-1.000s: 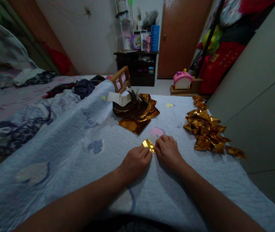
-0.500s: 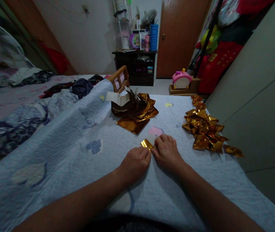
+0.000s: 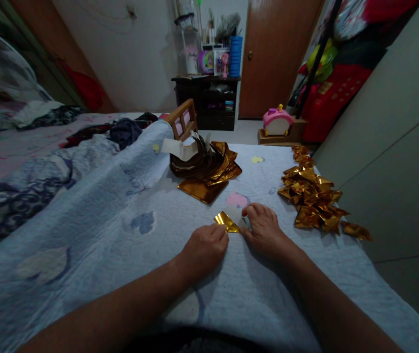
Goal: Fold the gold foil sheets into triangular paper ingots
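A small sheet of gold foil paper (image 3: 227, 221), partly folded, lies on the bed in front of me, its pale underside showing toward the right. My left hand (image 3: 207, 246) is closed, its fingers pressing the near left edge of the sheet. At the sheet's right end is my right hand (image 3: 264, 226), fingers curled and thumb against the paper, closed on it. Beyond my hands a fanned stack of gold foil paper (image 3: 204, 162) rests on the bedcover. Along the right edge sits a heap of folded gold foil pieces (image 3: 310, 193).
A light blue quilted bedcover (image 3: 114, 274) with heart shapes spreads under everything. Clothes (image 3: 124, 132) lie at the left. A wooden bed rail (image 3: 183, 120) stands behind the stack, with a pink toy (image 3: 277, 121) at the far end. A pale cabinet (image 3: 397, 162) borders the right side.
My right hand has shifted slightly right, away from my left hand, uncovering more of the gold sheet and its pale underside. The left hand has barely moved.
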A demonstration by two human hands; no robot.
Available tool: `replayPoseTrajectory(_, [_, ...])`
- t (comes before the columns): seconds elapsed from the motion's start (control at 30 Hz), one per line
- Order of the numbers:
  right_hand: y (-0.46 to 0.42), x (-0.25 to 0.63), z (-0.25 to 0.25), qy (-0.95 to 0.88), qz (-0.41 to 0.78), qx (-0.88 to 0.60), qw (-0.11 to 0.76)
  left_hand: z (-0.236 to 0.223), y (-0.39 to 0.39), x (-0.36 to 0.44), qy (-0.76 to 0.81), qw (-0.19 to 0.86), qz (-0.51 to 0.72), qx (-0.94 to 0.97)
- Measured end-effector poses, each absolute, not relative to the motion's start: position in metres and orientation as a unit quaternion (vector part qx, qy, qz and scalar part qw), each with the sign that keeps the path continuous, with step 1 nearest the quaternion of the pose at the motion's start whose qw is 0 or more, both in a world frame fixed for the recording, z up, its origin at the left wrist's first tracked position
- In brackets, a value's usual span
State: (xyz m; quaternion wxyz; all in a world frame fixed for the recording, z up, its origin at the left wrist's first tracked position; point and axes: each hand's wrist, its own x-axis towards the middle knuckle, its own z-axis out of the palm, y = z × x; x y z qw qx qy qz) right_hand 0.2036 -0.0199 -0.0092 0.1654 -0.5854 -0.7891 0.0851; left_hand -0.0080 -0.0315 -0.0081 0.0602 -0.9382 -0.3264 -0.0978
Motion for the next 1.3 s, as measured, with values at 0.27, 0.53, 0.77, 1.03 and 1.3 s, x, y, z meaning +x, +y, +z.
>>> replayPoseTrajectory(0.27, [-0.011,0.201,-0.008,-0.781,0.083,-0.592,0.18,-0.004,-0.028,-0.005,-0.357,0.006,-0.16,-0.92])
replayPoseTrajectory(0.53, [-0.009,0.187,-0.005,-0.777,0.081,-0.599,0.173,-0.003,-0.019,-0.004,-0.4,-0.058,-0.206,-0.891])
replayPoseTrajectory(0.77, [-0.011,0.186,-0.004,-0.789,0.108,-0.568,0.211,-0.003,-0.017,-0.005,-0.42,-0.108,-0.22,-0.874])
replayPoseTrajectory(1.03, [-0.015,0.181,0.0,-0.752,0.294,-0.529,0.26,-0.001,-0.015,-0.005,-0.424,-0.126,-0.219,-0.869])
replayPoseTrajectory(1.3, [-0.011,0.185,0.0,-0.628,0.414,-0.499,0.431,0.0,-0.014,-0.004,-0.468,-0.163,-0.324,-0.806])
